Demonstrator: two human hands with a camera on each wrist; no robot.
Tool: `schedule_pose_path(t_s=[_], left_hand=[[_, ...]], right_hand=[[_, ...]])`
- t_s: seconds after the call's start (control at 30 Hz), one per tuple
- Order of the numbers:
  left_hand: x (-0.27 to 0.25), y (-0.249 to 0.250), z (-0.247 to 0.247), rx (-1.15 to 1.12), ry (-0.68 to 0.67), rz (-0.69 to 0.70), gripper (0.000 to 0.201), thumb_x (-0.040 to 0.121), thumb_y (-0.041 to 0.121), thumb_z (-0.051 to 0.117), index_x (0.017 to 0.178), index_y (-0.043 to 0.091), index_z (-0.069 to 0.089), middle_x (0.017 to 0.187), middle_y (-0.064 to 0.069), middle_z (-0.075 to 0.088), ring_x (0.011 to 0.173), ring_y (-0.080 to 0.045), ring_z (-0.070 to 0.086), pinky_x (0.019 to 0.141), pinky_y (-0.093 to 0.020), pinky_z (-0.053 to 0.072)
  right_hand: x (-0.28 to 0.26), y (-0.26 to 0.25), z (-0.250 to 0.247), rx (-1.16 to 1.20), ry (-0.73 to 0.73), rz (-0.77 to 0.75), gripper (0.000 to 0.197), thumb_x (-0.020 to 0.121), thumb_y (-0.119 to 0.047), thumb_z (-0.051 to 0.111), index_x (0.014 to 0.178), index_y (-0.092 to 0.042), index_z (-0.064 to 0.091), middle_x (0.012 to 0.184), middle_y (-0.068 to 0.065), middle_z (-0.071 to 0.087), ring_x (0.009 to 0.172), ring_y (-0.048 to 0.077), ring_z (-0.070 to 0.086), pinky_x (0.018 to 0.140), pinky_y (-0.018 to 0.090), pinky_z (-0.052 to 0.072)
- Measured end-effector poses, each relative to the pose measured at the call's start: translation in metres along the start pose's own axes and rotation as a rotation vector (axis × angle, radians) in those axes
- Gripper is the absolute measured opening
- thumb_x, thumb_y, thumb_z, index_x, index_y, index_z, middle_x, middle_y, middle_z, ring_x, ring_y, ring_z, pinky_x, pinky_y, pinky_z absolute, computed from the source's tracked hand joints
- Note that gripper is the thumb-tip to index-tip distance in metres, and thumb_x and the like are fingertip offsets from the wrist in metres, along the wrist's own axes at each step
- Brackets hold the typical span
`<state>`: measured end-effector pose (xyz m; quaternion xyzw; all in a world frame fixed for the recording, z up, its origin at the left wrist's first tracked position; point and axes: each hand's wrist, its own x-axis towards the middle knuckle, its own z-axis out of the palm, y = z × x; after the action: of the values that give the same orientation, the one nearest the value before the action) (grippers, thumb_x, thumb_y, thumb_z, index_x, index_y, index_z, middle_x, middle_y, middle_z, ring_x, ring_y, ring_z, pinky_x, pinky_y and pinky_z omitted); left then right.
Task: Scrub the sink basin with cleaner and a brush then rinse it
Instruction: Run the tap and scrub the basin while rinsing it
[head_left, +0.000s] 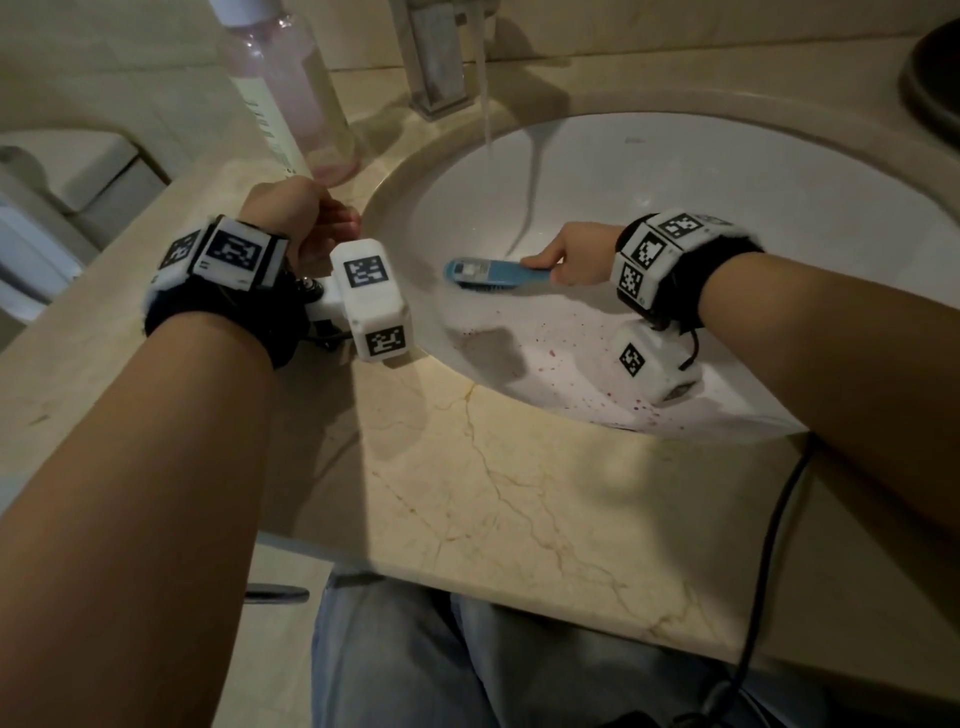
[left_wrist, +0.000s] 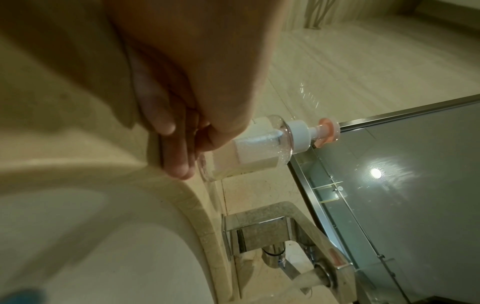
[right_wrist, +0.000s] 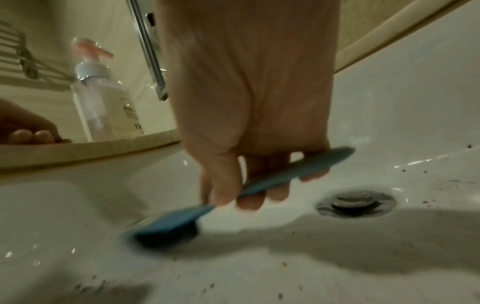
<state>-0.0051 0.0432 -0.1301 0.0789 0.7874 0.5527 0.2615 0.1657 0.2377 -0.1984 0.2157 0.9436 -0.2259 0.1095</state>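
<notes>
The white sink basin carries dark reddish specks on its near slope. My right hand grips the handle of a blue brush, whose bristled head lies against the basin's left side. In the right wrist view the brush is blurred and sits left of the metal drain. My left hand holds nothing and rests on the counter by the sink rim, fingers touching the stone. Just behind it stands the clear pump bottle of cleaner. Water runs from the faucet.
The beige marble counter surrounds the basin. A black cable hangs over its front edge on the right. A dark round object sits at the back right. White fixtures stand to the left of the counter.
</notes>
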Motion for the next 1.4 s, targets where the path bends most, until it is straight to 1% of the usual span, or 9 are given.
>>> schedule_pose_path(t_s=[0.17,0.27,0.37,0.57,0.7,0.8,0.97,1.2,1.4], left_hand=[[-0.004,0.001,0.002,0.003,-0.062,-0.014,0.035,0.095,0.005,0.026,0.063,0.015,0.034,0.063,0.001,0.034,0.031,-0.003,0.037,0.035,-0.014,0.029],[-0.005,0.001,0.001,-0.014,-0.039,-0.006,0.034,0.094,0.004,0.028,0.063,0.015,0.035,0.06,0.001,0.038,0.029,-0.003,0.039,0.037,-0.014,0.029],[-0.005,0.001,0.002,-0.05,0.019,0.019,0.031,0.093,0.001,0.031,0.066,0.011,0.041,0.05,-0.001,0.046,0.027,-0.005,0.043,0.034,-0.014,0.034],[-0.004,-0.001,0.001,-0.029,0.01,0.017,0.032,0.094,0.003,0.031,0.066,0.011,0.044,0.065,-0.002,0.039,0.029,-0.004,0.042,0.034,-0.014,0.033],[-0.003,-0.001,0.0,0.008,0.047,0.017,0.029,0.093,0.005,0.036,0.069,0.009,0.052,0.046,0.001,0.055,0.03,-0.003,0.048,0.037,-0.014,0.039],[0.0,-0.002,-0.002,0.019,0.051,0.006,0.024,0.09,0.011,0.042,0.069,0.01,0.052,0.039,0.005,0.057,0.032,-0.003,0.052,0.038,-0.014,0.04],[0.001,-0.002,-0.002,0.01,0.039,0.006,0.028,0.091,0.006,0.035,0.067,0.011,0.048,0.046,0.003,0.055,0.031,-0.004,0.05,0.038,-0.014,0.037],[0.003,-0.003,-0.004,0.028,0.046,0.008,0.027,0.09,0.006,0.035,0.067,0.011,0.048,0.038,0.004,0.055,0.032,-0.004,0.05,0.04,-0.016,0.037],[0.0,-0.002,-0.001,0.006,-0.005,0.006,0.029,0.094,0.007,0.036,0.067,0.011,0.046,0.059,-0.001,0.046,0.035,-0.005,0.044,0.037,-0.015,0.034]], right_hand=[[-0.011,0.005,-0.011,-0.054,-0.304,-0.016,0.047,0.087,-0.012,0.059,0.121,-0.044,0.059,0.081,0.002,0.06,0.067,0.011,0.045,0.067,0.02,0.038],[-0.009,0.007,-0.01,-0.09,-0.062,0.062,0.034,0.092,-0.014,0.053,0.12,-0.033,0.06,0.079,0.005,0.061,0.066,0.017,0.05,0.062,0.018,0.041],[-0.003,0.012,-0.011,-0.121,0.092,0.184,0.036,0.098,-0.024,0.044,0.129,-0.009,0.057,0.113,0.013,0.064,0.093,0.029,0.056,0.087,0.032,0.044],[-0.018,0.003,-0.016,-0.079,-0.325,-0.04,0.047,0.087,-0.012,0.058,0.122,-0.042,0.059,0.082,0.001,0.063,0.063,0.009,0.047,0.065,0.019,0.04],[-0.013,0.008,-0.015,-0.081,-0.096,0.044,0.042,0.089,-0.006,0.052,0.126,-0.025,0.061,0.064,-0.001,0.052,0.054,0.012,0.039,0.055,0.02,0.034],[-0.013,0.019,-0.013,-0.089,0.008,0.06,0.036,0.093,-0.009,0.049,0.126,-0.018,0.061,0.064,-0.001,0.052,0.058,0.016,0.042,0.06,0.024,0.036],[-0.02,0.012,-0.017,-0.073,-0.351,0.014,0.046,0.085,-0.009,0.059,0.114,-0.045,0.062,0.071,0.003,0.055,0.066,0.014,0.043,0.07,0.026,0.037],[-0.015,0.025,-0.013,-0.051,0.009,0.087,0.038,0.092,-0.005,0.048,0.124,-0.02,0.063,0.061,-0.006,0.049,0.058,0.016,0.041,0.063,0.025,0.037],[-0.028,0.009,-0.017,-0.076,-0.338,0.058,0.045,0.087,-0.007,0.056,0.119,-0.038,0.062,0.068,0.002,0.056,0.059,0.011,0.043,0.062,0.021,0.037]])
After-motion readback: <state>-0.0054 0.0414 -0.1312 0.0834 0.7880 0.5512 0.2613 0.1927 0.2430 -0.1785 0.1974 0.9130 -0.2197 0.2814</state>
